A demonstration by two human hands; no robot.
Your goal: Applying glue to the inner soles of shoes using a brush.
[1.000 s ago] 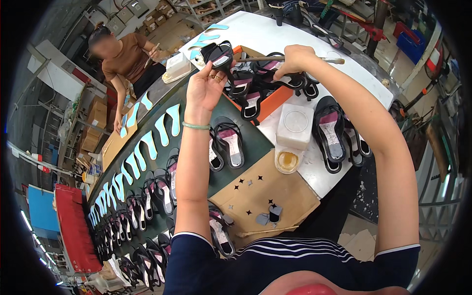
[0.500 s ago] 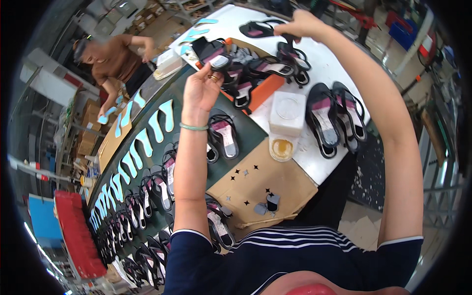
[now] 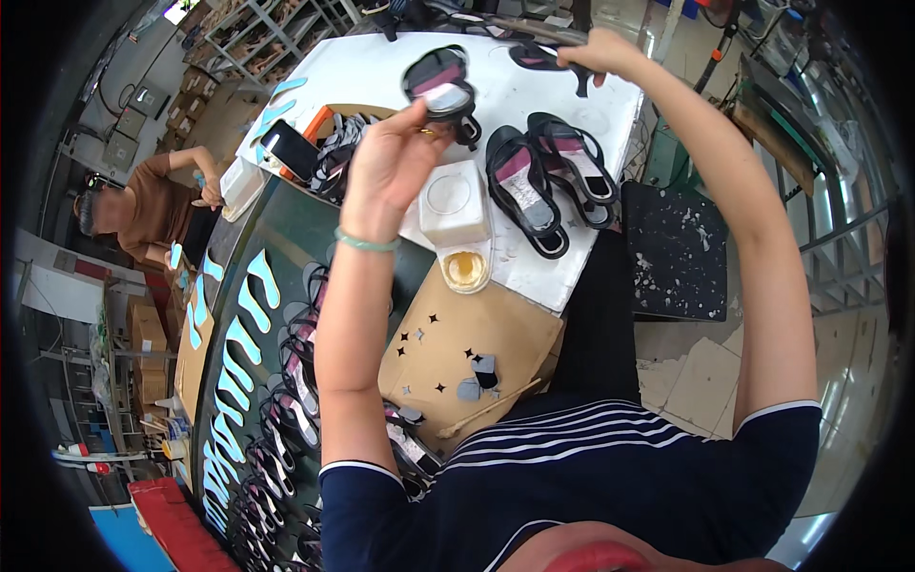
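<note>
My left hand [image 3: 396, 157] is closed around the heel end of a black strappy sandal [image 3: 436, 69] with a purple and white insole, lifted above the white table. At the far side, my right hand [image 3: 610, 57] grips another black sandal [image 3: 536, 57], its heel beside my fingers. Between my arms, two similar sandals [image 3: 524, 186] lie side by side on the white table [image 3: 519, 272]. Just below my left hand stands a square white plastic container [image 3: 455, 205], and in front of it a round open tub of yellowish glue-like stuff [image 3: 465, 271].
An orange-edged box [image 3: 319, 122] of sandals, with a dark phone [image 3: 289, 148] at its edge, sits left of my left hand. Cardboard [image 3: 448, 334] with small dark stars lies nearer. Rows of sandals and light-blue insole shapes [image 3: 250, 296] line the green belt. A co-worker [image 3: 157, 210] is at far left.
My view has turned to the right. My left hand has carried its sandal away from the box to above the white container. The right hand still grips its sandal.
</note>
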